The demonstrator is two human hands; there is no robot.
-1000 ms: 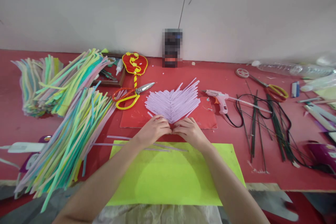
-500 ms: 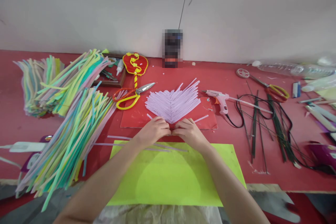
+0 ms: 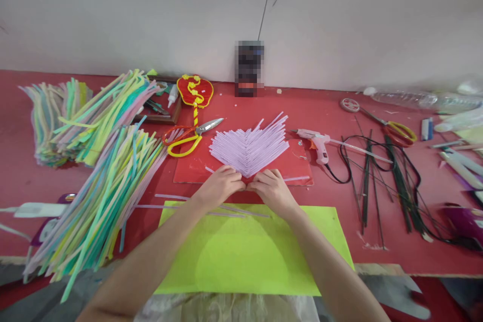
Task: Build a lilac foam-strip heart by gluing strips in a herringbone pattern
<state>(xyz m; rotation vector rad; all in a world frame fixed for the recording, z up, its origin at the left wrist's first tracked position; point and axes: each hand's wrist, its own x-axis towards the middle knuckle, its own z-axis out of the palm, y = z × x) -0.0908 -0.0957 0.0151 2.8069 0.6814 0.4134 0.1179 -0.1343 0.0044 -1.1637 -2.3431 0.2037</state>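
A leaf-like fan of lilac pipe cleaners [image 3: 248,148], set in a V pattern, lies on a red board [image 3: 188,173]. Just below its lower tip, my left hand [image 3: 223,184] and my right hand [image 3: 269,188] meet with fingers pinched together. Between them they grip a lilac pipe cleaner [image 3: 297,178], whose ends poke out past both hands; its middle is hidden by my fingers. Under my wrists is a yellow-green sheet [image 3: 241,256], with a few loose lilac pipe cleaners [image 3: 249,211] across its upper edge.
Bundles of coloured pipe cleaners [image 3: 98,206] cover the left side. Scissors [image 3: 192,137] and a red-and-yellow fan-shaped ornament [image 3: 195,91] lie behind the left hand. To the right are a pink glue gun [image 3: 319,145], dark green wires [image 3: 403,186], another pair of scissors [image 3: 396,131] and a plastic bottle [image 3: 407,98].
The ends of the held pipe cleaner now lie differently: the right one sits flatter and farther out, the left one slightly farther left. Both hands stay almost in place.
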